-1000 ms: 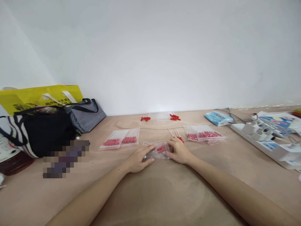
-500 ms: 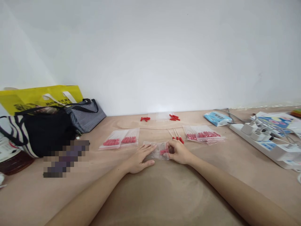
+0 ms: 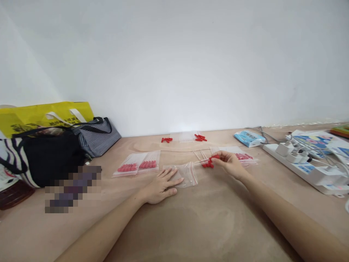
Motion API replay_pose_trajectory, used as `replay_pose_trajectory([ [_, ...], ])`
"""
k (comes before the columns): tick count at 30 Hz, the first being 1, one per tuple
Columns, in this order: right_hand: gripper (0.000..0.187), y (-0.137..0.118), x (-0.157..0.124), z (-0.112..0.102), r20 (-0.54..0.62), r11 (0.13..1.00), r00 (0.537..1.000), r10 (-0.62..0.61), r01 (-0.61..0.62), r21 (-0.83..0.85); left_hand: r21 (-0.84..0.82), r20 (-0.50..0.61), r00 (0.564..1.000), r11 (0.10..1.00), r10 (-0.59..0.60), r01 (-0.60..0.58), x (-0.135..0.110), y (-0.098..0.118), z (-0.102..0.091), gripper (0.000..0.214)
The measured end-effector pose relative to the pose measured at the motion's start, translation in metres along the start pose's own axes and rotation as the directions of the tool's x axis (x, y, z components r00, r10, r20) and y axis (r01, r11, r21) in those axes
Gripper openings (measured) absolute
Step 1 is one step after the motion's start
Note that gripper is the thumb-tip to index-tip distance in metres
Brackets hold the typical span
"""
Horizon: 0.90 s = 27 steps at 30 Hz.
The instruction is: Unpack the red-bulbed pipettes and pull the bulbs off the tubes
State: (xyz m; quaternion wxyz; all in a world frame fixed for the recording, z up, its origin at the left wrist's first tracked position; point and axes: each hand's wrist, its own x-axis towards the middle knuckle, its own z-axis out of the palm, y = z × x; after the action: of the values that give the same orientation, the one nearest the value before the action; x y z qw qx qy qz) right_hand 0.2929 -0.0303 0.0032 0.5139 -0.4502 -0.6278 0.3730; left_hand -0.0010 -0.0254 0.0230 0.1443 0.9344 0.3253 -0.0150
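My left hand (image 3: 160,185) lies flat on the wooden table, fingers spread, pressing the left end of a clear zip bag (image 3: 184,174) with a red seal strip. My right hand (image 3: 229,162) hovers just right of the bag's mouth, pinching a small bundle of red-capped clear tubes (image 3: 208,162). Loose thin tubes (image 3: 200,154) lie just behind the bundle. Two filled bags of red-capped tubes (image 3: 138,163) rest to the left, and a stack of filled bags (image 3: 240,154) sits behind my right hand.
Small heaps of loose red caps (image 3: 166,139) (image 3: 200,137) lie by the wall. Bags, one striped (image 3: 95,135), one black (image 3: 49,154) and one yellow (image 3: 35,114), crowd the left. A white power strip with plugs (image 3: 302,163), a blue packet (image 3: 249,138) and printed sheets (image 3: 319,140) fill the right.
My right hand drew the red-capped tubes out of the clear bag and moved right and up with them. The left hand stayed flat on the bag, which now looks empty.
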Motion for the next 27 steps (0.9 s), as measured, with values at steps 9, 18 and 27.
replay_pose_trajectory([
  [9, 0.028, 0.017, 0.010, -0.008, -0.414, 0.944, 0.874, -0.254, 0.131, -0.303, -0.001, 0.006, 1.000, 1.000, -0.021, 0.021, 0.001, 0.003, -0.001, 0.047],
  [18, 0.022, 0.026, 0.013, 0.015, -0.017, 0.604, 0.846, -0.534, 0.367, -0.708, -0.003, 0.003, 1.000, 1.000, -0.016, 0.016, 0.001, 0.001, 0.001, 0.047],
  [27, 0.022, 0.018, 0.009, 0.020, 0.154, 0.410, 0.910, -0.386, 0.318, -0.855, 0.001, -0.002, 1.000, 1.000, -0.022, 0.022, 0.001, 0.002, 0.001, 0.047],
])
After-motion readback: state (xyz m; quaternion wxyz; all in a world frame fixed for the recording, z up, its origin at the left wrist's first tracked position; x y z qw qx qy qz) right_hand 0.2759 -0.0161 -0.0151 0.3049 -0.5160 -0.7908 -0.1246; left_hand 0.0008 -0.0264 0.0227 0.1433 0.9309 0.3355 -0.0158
